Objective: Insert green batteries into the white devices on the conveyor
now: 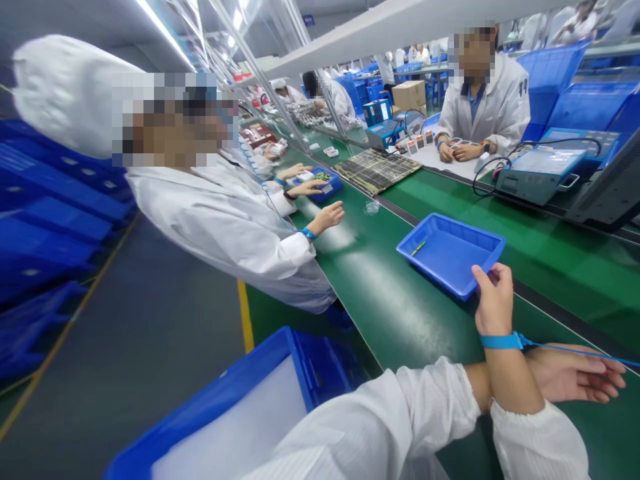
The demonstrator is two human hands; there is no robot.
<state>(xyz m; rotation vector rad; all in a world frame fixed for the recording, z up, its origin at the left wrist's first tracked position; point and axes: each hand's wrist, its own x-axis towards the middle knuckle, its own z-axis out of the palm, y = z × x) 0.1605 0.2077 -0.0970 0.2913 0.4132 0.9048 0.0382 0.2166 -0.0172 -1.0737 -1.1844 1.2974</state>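
Note:
My right hand is closed on the near corner of a shallow blue tray that sits on the green conveyor belt. A blue wrist strap with a cord circles that wrist. Inside the tray lies a small yellow-green stick. My arms are crossed: my left hand lies flat on the belt to the right, fingers stretched out, holding nothing.
A person in a white coat sits at my left with a hand on the belt. Another person sits across. A grey instrument, a dark panel and a blue crate are nearby.

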